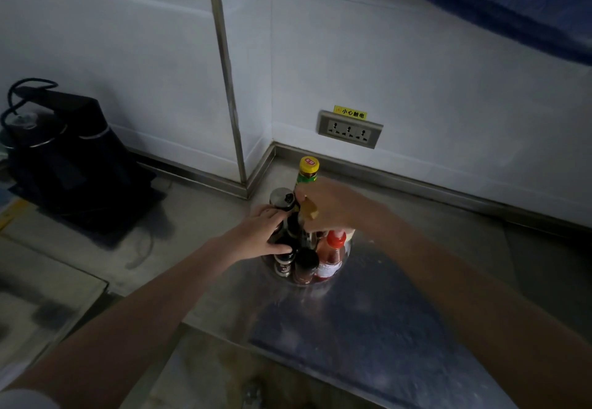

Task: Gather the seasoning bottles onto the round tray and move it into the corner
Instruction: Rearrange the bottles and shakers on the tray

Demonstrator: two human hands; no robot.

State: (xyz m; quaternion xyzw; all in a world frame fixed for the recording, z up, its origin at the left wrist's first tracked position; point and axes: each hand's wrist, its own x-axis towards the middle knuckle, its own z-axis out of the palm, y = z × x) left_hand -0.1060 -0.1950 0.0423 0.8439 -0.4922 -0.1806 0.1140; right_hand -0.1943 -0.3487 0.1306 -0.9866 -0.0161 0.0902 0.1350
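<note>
Several seasoning bottles stand packed together on the clear round tray [344,259] on the steel counter, a short way out from the wall corner. A tall bottle with a yellow cap [308,167] rises at the back, and a red-capped sauce bottle [331,256] stands at the front right. Two small dark jars [283,263] sit at the front. My left hand [264,232] wraps around a dark bottle with a silver-black cap [282,199] on the left side. My right hand [333,205] grips the tall bottle's body from the right.
A black electric kettle on its base [64,152] with a cord stands at the left against the wall. A triple wall socket [349,129] with a yellow sticker sits above the counter's back edge. A sink basin [250,376] opens at the bottom.
</note>
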